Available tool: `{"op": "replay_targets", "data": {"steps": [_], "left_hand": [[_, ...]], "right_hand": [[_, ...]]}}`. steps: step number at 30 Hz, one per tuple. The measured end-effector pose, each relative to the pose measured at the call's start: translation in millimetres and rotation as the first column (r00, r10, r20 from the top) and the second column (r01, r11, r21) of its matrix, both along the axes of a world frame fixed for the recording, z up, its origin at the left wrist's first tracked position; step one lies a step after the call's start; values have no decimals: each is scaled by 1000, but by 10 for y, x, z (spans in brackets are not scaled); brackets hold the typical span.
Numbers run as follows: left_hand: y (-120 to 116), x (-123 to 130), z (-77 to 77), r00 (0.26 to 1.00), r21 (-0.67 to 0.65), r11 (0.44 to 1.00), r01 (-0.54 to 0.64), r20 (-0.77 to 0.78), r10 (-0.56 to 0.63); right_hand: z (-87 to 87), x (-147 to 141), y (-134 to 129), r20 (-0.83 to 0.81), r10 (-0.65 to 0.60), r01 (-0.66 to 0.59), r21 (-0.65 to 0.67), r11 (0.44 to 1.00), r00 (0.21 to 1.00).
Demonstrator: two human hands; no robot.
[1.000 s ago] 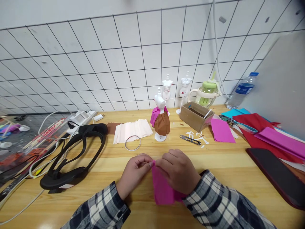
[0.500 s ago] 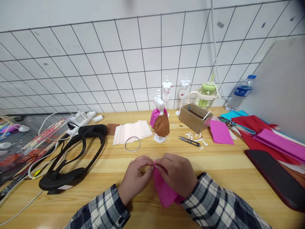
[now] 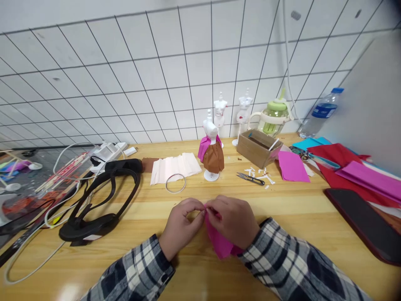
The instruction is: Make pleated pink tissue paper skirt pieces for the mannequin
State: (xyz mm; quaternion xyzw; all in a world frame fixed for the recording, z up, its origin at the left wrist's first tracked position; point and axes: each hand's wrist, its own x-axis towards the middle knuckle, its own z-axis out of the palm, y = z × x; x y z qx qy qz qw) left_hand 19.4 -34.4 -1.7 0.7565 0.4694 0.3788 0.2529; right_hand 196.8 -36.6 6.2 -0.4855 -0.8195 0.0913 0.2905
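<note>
A sheet of magenta crepe paper (image 3: 220, 243) hangs down beneath my fingers, near the front of the table. My left hand (image 3: 184, 225) pinches its top edge between thumb and forefinger. Right beside it, my right hand (image 3: 233, 221) is closed on the same edge, with the fingertips of both hands almost meeting. Part of the paper is hidden behind the right hand. Beyond the hands stands a small white mannequin (image 3: 209, 125) wearing a brown skirt (image 3: 213, 158) and a magenta piece (image 3: 204, 146) at its left side.
Pale pleated paper (image 3: 172, 166) lies with a metal ring (image 3: 176, 183) at its front. Thread snips (image 3: 250, 179) rest by white scraps. Further right are a cardboard box (image 3: 258, 150), magenta paper (image 3: 293, 167) and a phone (image 3: 360, 221). A black headset strap (image 3: 103, 209) lies left.
The camera view has shifted slightly, so the table items sit higher in the picture. Both hands still pinch the magenta paper, with only small finger movement.
</note>
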Motion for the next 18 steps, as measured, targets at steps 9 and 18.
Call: {"op": "replay_targets", "data": {"steps": [9,18], "left_hand": [[-10,20,31,999,-86,996,26,25,-24],[12,-6,21,999,-247,969,-10,36,19]], "right_hand": [[-32,-13,77,-275,-79,13,-235,972,958],[-53,-44,32,-282,-73,7,-227,974,957]]}}
